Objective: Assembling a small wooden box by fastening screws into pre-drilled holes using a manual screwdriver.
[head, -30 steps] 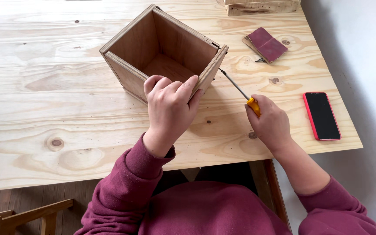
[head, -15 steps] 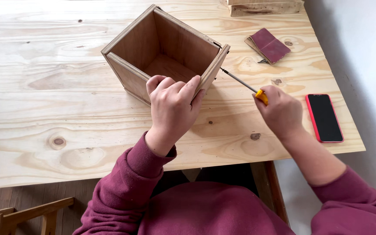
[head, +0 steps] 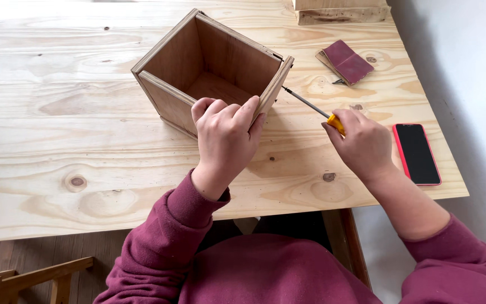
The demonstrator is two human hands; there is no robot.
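Note:
An open-topped wooden box stands on the pale pine table. My left hand grips the box's near corner, fingers curled over the rim. My right hand is closed around a screwdriver with a yellow handle. Its thin metal shaft points up and left, and the tip meets the outer face of the box's right wall near the top edge.
A dark red sanding block lies right of the box. A phone in a red case rests near the table's right edge. Stacked wood pieces sit at the back. A wooden chair part shows at lower left.
My right hand has shifted slightly to the right with the screwdriver, its tip staying at the box's right wall. My left hand has kept its hold on the box corner.

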